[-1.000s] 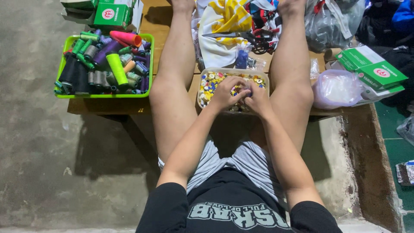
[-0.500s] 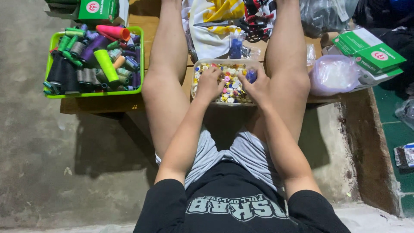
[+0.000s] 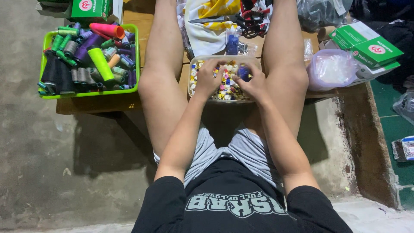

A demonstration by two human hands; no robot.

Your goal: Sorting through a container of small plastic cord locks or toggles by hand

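Green thread bin (image 3: pixel 43 92) sits off left; both hands, left hand (image 3: pixel 210 79) and right hand (image 3: pixel 253 82), dig with curled fingers in the clear button box (image 3: pixel 192 64) between the knees, can't tell what they're pinching.

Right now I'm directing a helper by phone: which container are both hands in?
Find the wooden platform under the person's legs. Between the knees sits a clear plastic tub of mixed buttons, left hand and right hand inside; unlike the green thread basket, it's transparent.

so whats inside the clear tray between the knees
The clear tray holds small mixed-colour buttons. Both hands, left hand and right hand, cover much of them.
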